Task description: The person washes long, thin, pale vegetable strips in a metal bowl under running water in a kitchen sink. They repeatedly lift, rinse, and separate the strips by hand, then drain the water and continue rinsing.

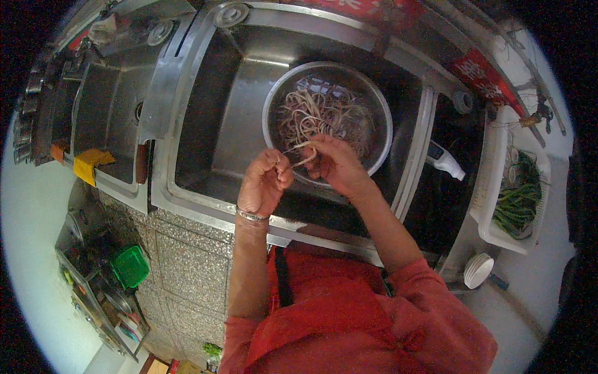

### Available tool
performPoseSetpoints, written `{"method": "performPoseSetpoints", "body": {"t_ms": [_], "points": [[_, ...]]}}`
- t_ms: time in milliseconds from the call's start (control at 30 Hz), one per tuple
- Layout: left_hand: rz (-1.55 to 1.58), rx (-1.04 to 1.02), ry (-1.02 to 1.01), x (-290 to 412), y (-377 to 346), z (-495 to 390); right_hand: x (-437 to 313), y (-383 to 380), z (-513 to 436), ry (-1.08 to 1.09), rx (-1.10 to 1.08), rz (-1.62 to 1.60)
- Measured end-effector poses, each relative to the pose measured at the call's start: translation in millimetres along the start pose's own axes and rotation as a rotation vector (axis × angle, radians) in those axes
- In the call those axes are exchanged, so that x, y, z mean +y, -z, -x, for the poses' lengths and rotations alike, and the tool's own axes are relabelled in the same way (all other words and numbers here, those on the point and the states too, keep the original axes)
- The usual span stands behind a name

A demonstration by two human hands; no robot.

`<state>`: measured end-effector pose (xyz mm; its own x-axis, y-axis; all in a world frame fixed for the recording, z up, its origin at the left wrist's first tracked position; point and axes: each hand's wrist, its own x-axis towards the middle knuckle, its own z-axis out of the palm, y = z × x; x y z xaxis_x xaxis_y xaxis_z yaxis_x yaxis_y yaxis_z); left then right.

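A large round metal basin [387, 119] stands in the right part of a stainless steel sink [243, 126], holding water and a tangle of long pale root-like strands [310, 112]. Over the basin's near left rim, my left hand [266, 180], with a bracelet at the wrist, pinches one end of a pale strand [301, 161]. My right hand [334, 163] grips the same strand a little to the right, and the strand bends in a loop between the two hands. Both hands are above the water.
Left of this sink is another basin with a yellow cloth [91, 166] over its edge. A white handheld device [446, 161] lies on the dark surface at right, near a white basket [509, 245] of long green vegetables and stacked white bowls [479, 271]. A green plastic basket [131, 266] stands lower left.
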<state>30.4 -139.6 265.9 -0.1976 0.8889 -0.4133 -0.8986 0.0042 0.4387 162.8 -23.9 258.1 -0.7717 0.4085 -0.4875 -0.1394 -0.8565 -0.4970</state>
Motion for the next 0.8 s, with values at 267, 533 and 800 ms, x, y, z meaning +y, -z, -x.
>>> {"method": "performPoseSetpoints", "body": {"t_ms": [267, 533, 800], "points": [[0.137, -0.135, 0.152, 16, 15, 13, -11, 7, 2, -0.05, -0.069, 0.17], [-0.437, 0.149, 0.133, 16, 3, 18, -18, -8, 6, 0.001, -0.023, 0.102], [0.036, -0.049, 0.001, 30, 25, 22, -24, 20, 0, -0.013, 0.075, -0.034]]}}
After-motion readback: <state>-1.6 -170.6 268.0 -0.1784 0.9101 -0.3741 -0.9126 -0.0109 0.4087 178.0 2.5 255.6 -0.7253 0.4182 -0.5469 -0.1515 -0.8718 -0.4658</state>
